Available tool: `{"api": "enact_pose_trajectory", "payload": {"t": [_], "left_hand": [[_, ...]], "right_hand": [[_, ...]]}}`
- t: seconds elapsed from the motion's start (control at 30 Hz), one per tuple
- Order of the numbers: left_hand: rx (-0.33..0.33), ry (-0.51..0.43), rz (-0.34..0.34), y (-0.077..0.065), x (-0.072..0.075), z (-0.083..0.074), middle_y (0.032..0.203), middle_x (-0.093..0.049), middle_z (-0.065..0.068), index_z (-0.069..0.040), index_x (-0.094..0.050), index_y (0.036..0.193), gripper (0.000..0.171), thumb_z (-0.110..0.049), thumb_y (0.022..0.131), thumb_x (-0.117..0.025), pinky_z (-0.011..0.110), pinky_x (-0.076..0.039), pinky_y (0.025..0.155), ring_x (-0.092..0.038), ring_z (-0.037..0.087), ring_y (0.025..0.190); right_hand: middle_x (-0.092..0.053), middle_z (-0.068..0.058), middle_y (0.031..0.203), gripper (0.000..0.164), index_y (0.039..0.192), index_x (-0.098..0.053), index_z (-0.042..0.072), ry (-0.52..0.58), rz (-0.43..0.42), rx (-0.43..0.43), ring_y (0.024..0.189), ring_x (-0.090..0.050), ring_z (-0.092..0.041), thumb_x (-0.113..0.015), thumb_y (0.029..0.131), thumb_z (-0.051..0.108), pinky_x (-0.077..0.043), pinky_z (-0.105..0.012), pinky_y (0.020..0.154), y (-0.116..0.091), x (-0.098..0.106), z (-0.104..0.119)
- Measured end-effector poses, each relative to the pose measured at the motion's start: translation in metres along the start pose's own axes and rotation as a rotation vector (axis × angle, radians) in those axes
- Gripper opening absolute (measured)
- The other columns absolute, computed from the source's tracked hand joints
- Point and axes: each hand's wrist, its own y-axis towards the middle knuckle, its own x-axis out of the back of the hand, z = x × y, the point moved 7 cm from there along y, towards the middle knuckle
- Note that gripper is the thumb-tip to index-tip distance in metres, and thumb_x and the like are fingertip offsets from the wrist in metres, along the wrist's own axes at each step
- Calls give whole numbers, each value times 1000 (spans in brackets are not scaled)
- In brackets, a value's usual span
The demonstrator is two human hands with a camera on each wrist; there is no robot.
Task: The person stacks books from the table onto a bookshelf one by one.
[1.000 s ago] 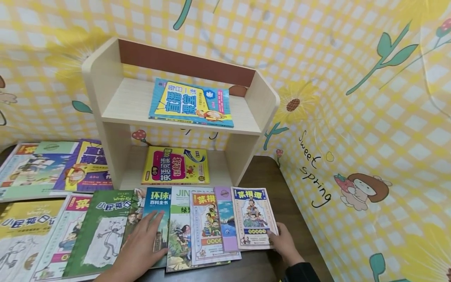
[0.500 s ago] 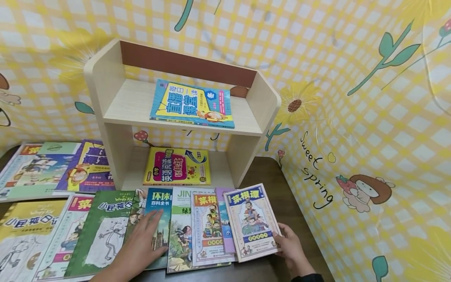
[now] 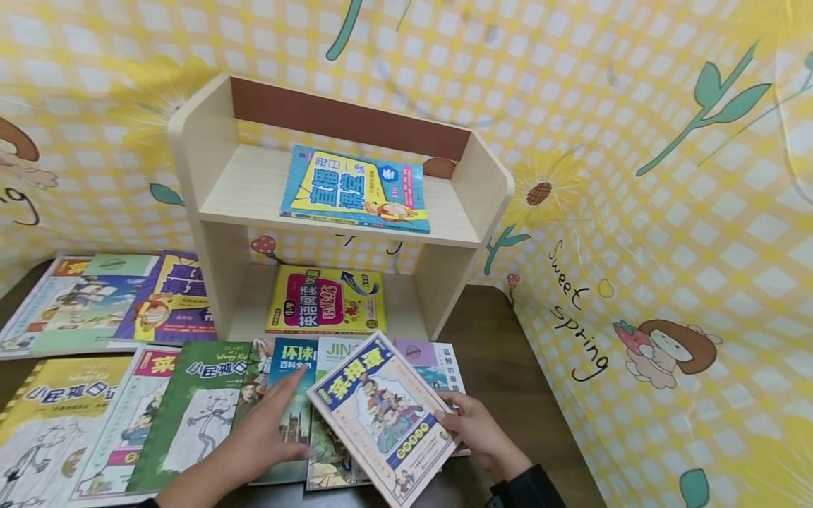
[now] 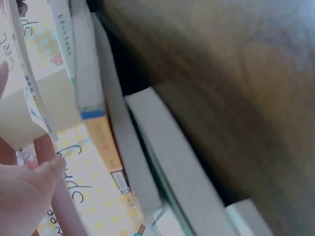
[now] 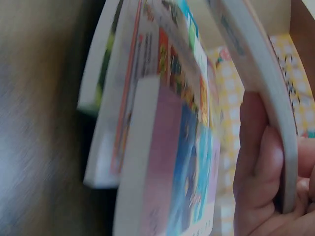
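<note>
A paperback with a dark blue title band [image 3: 387, 416] is tilted up over the row of books, in the middle of the head view. My right hand [image 3: 479, 434] grips its lower right edge; in the right wrist view its fingers [image 5: 253, 128] curl behind the cover. To the left, my left hand [image 3: 263, 427] has its fingers extended and thumb apart, over a blue book [image 3: 295, 374] and next to a green diary book [image 3: 197, 402]. Under the raised book lie a white-and-green book [image 3: 330, 349] and a purple-edged book [image 3: 413, 353], partly hidden.
A pale wooden two-tier shelf [image 3: 212, 176] stands behind, with a blue book [image 3: 356, 187] on top and a yellow book [image 3: 327, 300] below. More books, including a yellow diary [image 3: 63, 416] and a purple book [image 3: 174, 300], lie left on the dark table [image 3: 527, 409].
My right hand has lifted the blue-banded book off the right end of the row and carried it left, turning it askew. A white-and-blue book beneath has come into view. My left hand has risen slightly.
</note>
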Motion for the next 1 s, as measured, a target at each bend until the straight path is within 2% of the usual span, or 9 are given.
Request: {"api": "enact_pose_trajectory", "payload": {"t": [0.13, 0.4, 0.5, 0.6, 0.77, 0.87, 1.0], "left_hand": [[-22, -37, 40, -2, 4, -3, 157, -17, 23, -15, -14, 156, 129, -36, 55, -91, 64, -41, 96, -19, 52, 138], [-80, -120, 57, -8, 11, 1, 156, -19, 23, -15, -15, 156, 129, -40, 55, -91, 73, -29, 99, -15, 55, 138], [-105, -133, 52, -11, 12, 0, 156, -20, 23, -14, -15, 156, 128, -40, 56, -90, 73, -28, 99, -16, 54, 138], [-124, -124, 45, -14, 13, -4, 156, -21, 25, -12, -16, 155, 127, -41, 57, -90, 70, -32, 98, -21, 56, 136], [-110, -123, 24, -17, 16, -8, 155, -21, 27, -10, -17, 155, 125, -40, 58, -89, 73, -30, 97, -16, 59, 135], [-77, -135, 5, -19, 18, -7, 155, -20, 27, -7, -17, 155, 124, -40, 59, -89, 75, -24, 99, -11, 58, 137], [-19, -183, -15, -20, 19, -6, 157, -15, 26, -6, -15, 155, 122, -41, 62, -87, 70, -27, 102, -14, 53, 139]], "right_hand": [[-71, -10, 90, 45, 139, -46, -5, -24, 102, 8, 65, -68, -13, -55, 98, 12, -52, -22, 52, 8, -18, 13], [-71, -8, 90, 43, 136, -46, -9, -5, 244, 11, 68, -69, -13, -54, 97, 8, -55, -22, 55, 18, -30, 29], [-72, -9, 93, 44, 135, -47, -10, -3, 298, 28, 71, -69, -13, -56, 97, 9, -56, -23, 59, 20, -33, 35], [-72, -10, 96, 44, 135, -46, -11, -7, 330, 33, 73, -70, -13, -55, 97, 9, -56, -23, 61, 20, -35, 39], [-72, -10, 96, 43, 135, -49, -8, -14, 310, 19, 73, -70, -13, -56, 97, 10, -56, -23, 63, 24, -37, 41], [-72, -8, 92, 40, 132, -54, -6, 0, 230, 6, 71, -69, -13, -59, 95, 11, -56, -23, 61, 28, -35, 43], [-72, -7, 88, 38, 128, -58, -5, 54, 100, 16, 68, -69, -14, -62, 94, 12, -56, -24, 58, 32, -32, 49]]}}
